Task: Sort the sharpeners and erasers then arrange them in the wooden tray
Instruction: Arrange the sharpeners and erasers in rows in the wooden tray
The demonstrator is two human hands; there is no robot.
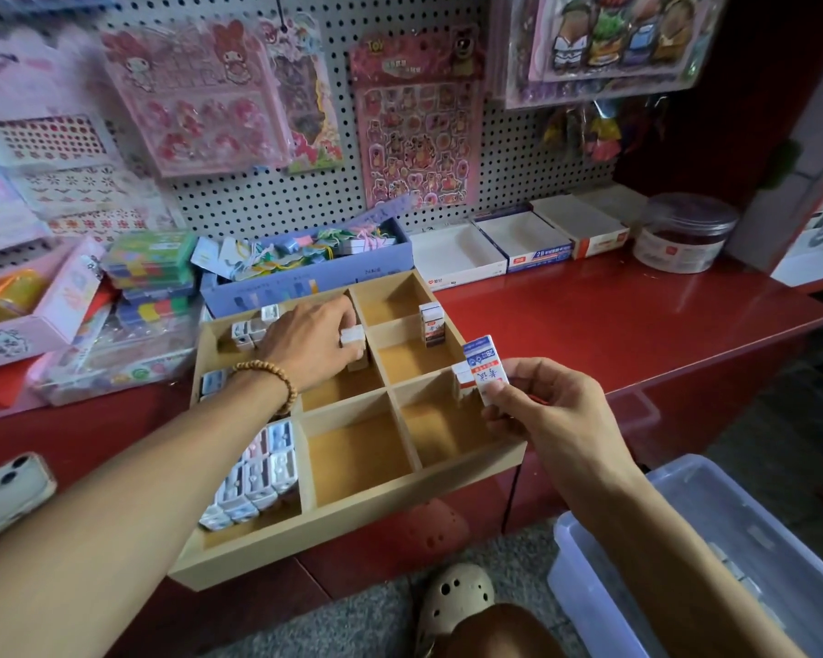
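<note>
Red bench (614, 320) under a perforated wall board (519, 149) hung with sticker sheets carries the wooden tray (352, 520), which overhangs the bench's near edge. Tray is pale wood, divided into a grid of compartments with bare brownish floors.

Near-left compartment holds sharpeners (257, 477) packed in tight rows, white and grey bodies with dark slots. More small pieces (250, 331) stand in the far-left compartment. One upright eraser (431, 324), white sleeve with blue and red print, leans at the divider of the far-right compartments.

Left hand (312, 346) reaches over the far middle compartment, its grip pinched on a small white piece (352, 335). Right hand (549, 406) is at the tray's right rim, its grip holding two sleeved erasers (483, 372) between thumb and fingers, above the near-right compartment.

Middle and right compartments are largely open. Bench right of the tray is bare red surface. Left of the tray, stationery boxes (153, 273) crowd close. A phone (8, 491) lies at the far left; a clear plastic bin (675, 562) stands below the bench, at the right.
</note>
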